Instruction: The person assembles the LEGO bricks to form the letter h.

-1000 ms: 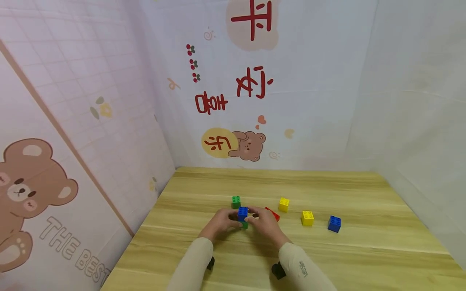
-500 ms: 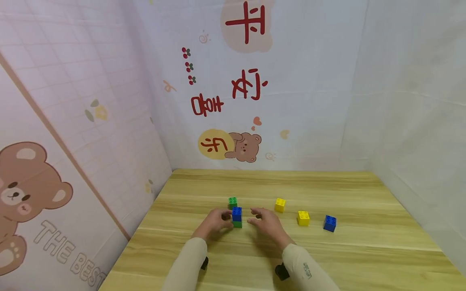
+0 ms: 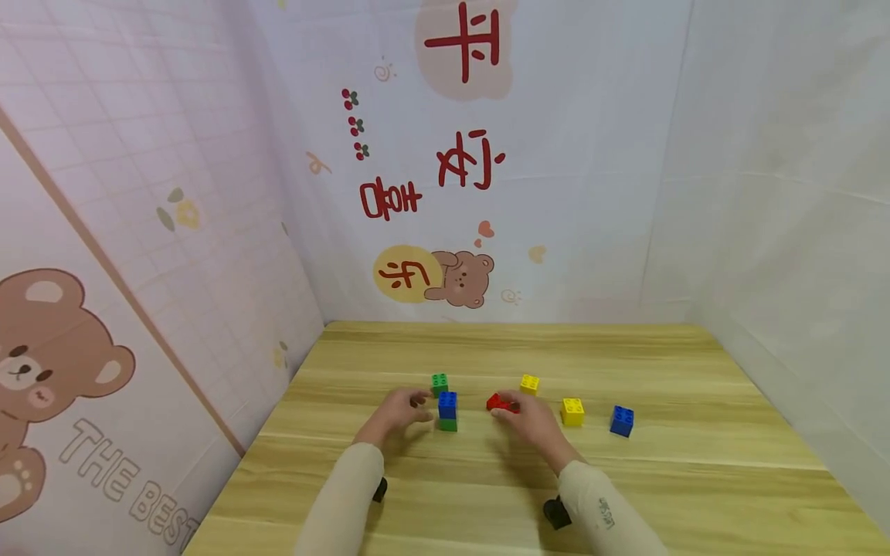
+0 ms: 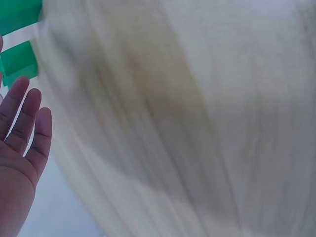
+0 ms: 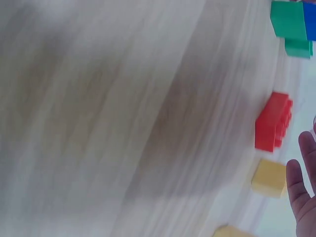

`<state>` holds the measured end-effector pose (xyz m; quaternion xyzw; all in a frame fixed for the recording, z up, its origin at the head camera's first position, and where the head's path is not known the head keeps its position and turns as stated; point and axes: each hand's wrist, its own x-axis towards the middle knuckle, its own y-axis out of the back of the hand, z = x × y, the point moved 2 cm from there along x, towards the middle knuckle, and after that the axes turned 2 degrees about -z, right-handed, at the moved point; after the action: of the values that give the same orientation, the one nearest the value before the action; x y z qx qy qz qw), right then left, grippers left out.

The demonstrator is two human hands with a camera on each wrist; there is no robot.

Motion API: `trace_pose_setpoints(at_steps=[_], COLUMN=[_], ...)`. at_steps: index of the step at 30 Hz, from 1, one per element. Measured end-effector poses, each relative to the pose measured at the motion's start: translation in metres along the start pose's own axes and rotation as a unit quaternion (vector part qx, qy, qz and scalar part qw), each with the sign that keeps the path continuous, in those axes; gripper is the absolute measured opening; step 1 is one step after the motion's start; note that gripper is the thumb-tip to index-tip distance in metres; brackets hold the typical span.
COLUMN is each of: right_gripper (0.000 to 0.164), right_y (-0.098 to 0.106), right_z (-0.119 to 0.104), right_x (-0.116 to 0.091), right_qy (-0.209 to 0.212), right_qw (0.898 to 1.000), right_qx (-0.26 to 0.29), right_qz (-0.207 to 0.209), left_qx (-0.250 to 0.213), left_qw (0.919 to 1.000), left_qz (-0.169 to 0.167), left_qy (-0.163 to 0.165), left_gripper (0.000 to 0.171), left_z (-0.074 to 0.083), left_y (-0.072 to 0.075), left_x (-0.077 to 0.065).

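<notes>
- presently, both forearms reach forward over the wooden table (image 3: 480, 483) from the near edge, angled inward towards each other, each in a pale sleeve pushed up past the wrist.
- left hand (image 3: 402, 409): released. it is held palm inward, thumb nearest the person, fingers pointing right and loosely bent. in the left wrist view the visible fingers are extended and slightly spread.
- left hand position: just beside the stack's left side, with a visible gap at the thumb.
- stack: a blue brick (image 3: 448, 405) seated on a lower green brick (image 3: 448, 425), upright, between the two hands.
- right hand (image 3: 528, 417): released as far as seen. it leans inward from the right, back of the hand upward, fingers pointing left and forward over the red brick (image 3: 494, 401).
- right hand detail: in the right wrist view the two clearly visible fingers are straight and apart from the red brick. thumb and index finger contact cannot be told.
- red brick: right of the stack, well apart from it, lying on the table, partly hidden by the right hand in the head view.
- rear green brick (image 3: 440, 384): just behind the stack, slightly left.
- far yellow brick (image 3: 530, 383): just beyond the right hand.
- near yellow brick (image 3: 573, 412): right of the right hand.
- loose blue brick (image 3: 622, 421): furthest right, near the near yellow brick.
</notes>
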<state>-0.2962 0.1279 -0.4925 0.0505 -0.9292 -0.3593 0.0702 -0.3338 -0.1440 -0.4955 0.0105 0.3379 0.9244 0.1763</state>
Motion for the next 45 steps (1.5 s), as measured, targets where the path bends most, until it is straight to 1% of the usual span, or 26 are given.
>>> trace_pose_setpoints(at_steps=[6,10,15,21,23,25,30,34,39,45], right_gripper=[0.045,0.046,0.048,0.048,0.048,0.048,0.050,0.052,0.053,0.054], right_y=[0.022,0.037,0.054,0.066,0.070,0.073,0.081,0.088,0.097,0.104], right_z=[0.010,0.016,0.023,0.029,0.030,0.031,0.033,0.034,0.036,0.046], right_x=[-0.006,-0.010,-0.012,-0.015,-0.017,-0.019,-0.023,-0.026,-0.029,-0.034], right_qy=[-0.008,-0.013,-0.017,-0.018,-0.017,-0.020,-0.027,-0.041,-0.051,-0.054], right_qw=[1.000,1.000,0.999,0.999,0.999,0.998,0.998,0.998,0.997,0.996], right_qx=[0.007,-0.007,-0.019,-0.033,-0.039,-0.041,-0.043,-0.038,-0.028,-0.030], right_qz=[0.011,0.013,0.021,0.030,0.033,0.036,0.036,0.038,0.054,0.069], left_qx=[0.005,0.015,0.013,0.015,0.018,0.020,0.014,0.019,0.011,0.003], left_qw=[0.9995,0.9988,0.9984,0.9984,0.9985,0.9985,0.9982,0.9983,0.9980,0.9970], left_qz=[0.029,0.046,0.056,0.055,0.052,0.049,0.051,0.048,0.047,0.052], left_qy=[-0.012,-0.006,0.000,-0.001,-0.004,-0.014,-0.026,-0.027,-0.041,-0.058], left_gripper=[0.041,0.040,0.042,0.048,0.051,0.052,0.047,0.046,0.047,0.049], left_z=[0.011,0.017,0.028,0.040,0.043,0.048,0.058,0.066,0.079,0.097], left_y=[0.009,0.014,0.019,0.022,0.022,0.021,0.020,0.018,0.015,0.008], left_x=[0.002,0.004,0.009,0.014,0.015,0.016,0.018,0.022,0.027,0.032])
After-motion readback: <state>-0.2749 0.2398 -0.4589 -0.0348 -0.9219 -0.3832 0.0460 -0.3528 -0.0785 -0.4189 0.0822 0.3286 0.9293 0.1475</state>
